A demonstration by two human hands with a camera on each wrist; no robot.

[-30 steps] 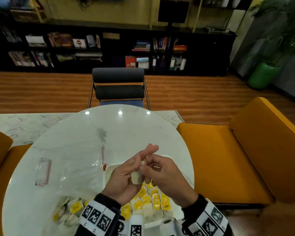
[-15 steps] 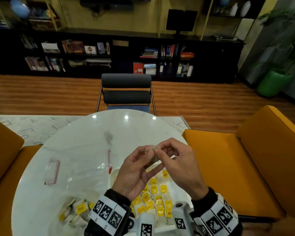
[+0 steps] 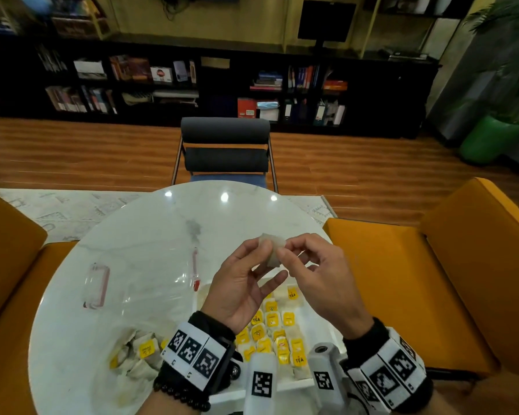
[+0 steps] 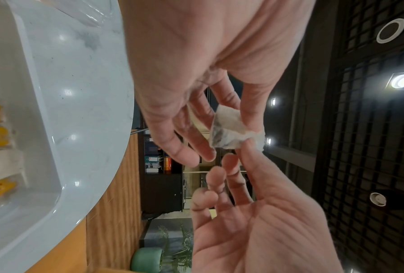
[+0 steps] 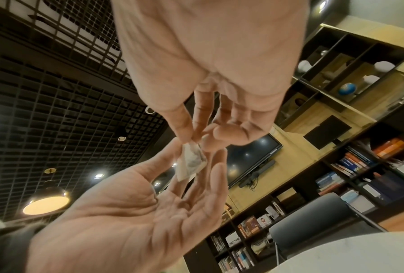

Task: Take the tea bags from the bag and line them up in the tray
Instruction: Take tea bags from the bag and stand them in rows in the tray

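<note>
Left hand and right hand both pinch one small pale paper tea bag above the white rectangular tray beneath them. Advice: transfer to a single-hand grip, flatten it, then lower into the open far row.

Black sleeves end in white wristbands printed with black square markers; a dark bead bracelet circles the left wrist.
</note>
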